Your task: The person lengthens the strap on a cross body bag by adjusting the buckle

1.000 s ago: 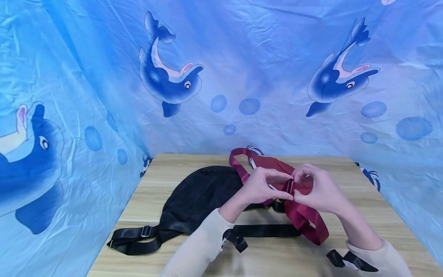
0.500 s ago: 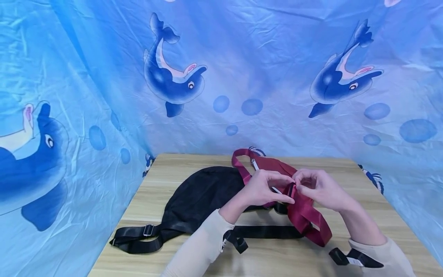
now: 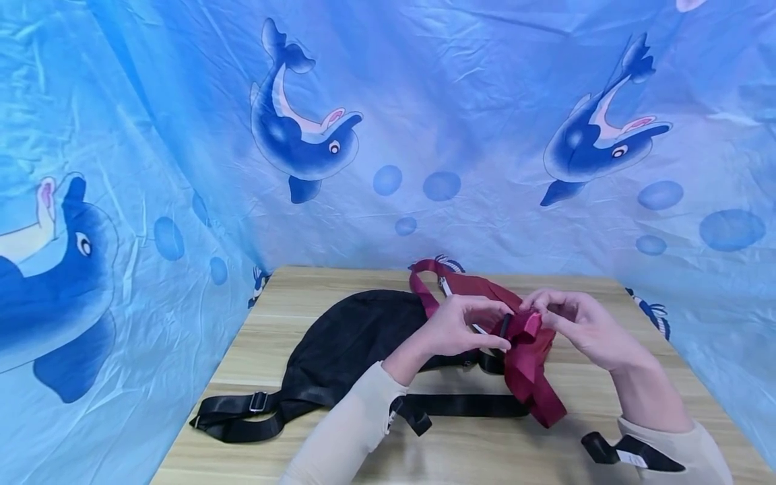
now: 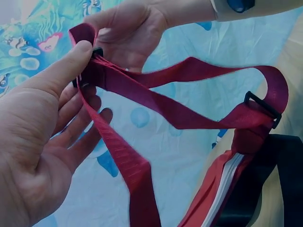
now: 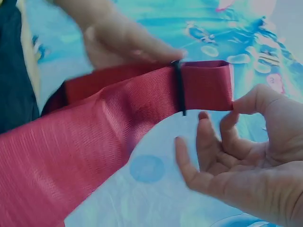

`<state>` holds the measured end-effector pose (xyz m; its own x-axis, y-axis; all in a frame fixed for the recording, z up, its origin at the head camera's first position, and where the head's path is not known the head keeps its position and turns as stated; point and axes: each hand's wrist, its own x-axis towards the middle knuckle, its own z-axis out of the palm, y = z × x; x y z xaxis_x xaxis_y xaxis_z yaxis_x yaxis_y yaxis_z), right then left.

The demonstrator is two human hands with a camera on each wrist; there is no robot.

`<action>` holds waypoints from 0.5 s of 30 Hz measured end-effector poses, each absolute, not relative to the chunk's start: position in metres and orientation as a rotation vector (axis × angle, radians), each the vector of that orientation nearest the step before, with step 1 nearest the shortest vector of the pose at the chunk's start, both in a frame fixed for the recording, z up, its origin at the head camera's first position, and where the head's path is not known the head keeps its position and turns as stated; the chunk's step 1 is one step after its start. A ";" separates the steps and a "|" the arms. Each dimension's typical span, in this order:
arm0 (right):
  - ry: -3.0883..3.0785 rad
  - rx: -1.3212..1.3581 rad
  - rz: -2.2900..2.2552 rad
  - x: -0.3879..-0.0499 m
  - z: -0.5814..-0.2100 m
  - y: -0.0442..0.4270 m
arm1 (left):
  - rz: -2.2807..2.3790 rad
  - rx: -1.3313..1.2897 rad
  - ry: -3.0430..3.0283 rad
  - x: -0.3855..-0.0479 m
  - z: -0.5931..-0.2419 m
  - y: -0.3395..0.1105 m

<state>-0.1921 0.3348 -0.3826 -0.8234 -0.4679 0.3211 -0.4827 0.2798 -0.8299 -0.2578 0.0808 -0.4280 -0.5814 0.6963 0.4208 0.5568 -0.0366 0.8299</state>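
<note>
My left hand (image 3: pixel 455 327) pinches a black strap slider (image 5: pixel 179 87) between thumb and fingers. A red webbing strap (image 5: pixel 137 109) runs through this slider and forms a short loop beyond it. At the end of that loop, the thumb and index finger of my right hand (image 5: pixel 265 146) pinch the webbing, the other fingers loosely bent. The strap belongs to a red bag (image 3: pixel 485 289) with a white zipper (image 4: pixel 225 184), lying behind the hands. Another black slider (image 4: pixel 262 108) sits on the strap close to the bag. Part of the bag is hidden behind my hands.
A black bag (image 3: pixel 358 337) lies on the wooden table (image 3: pixel 303 289) to the left, partly against the red bag. Its strap (image 3: pixel 236 431) with a metal slider (image 3: pixel 257 402) trails toward the front left. Blue dolphin-print cloth (image 3: pixel 388 135) hangs behind and at the sides.
My right hand has moved a little right and drawn a loop of red strap out past the slider. My left hand stays nearly in place. The hanging part of the strap has shifted slightly.
</note>
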 end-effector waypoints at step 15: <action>-2.131 0.685 1.383 -0.184 -0.391 0.309 | 1.767 1.313 2.165 -0.255 -0.428 0.081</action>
<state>-0.1841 0.3085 -0.3906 -0.7457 -0.1383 0.6518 -0.6516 0.3557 -0.6700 -0.2553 0.0814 -0.4276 -0.6370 0.6267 0.4489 0.5654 -0.0160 0.8247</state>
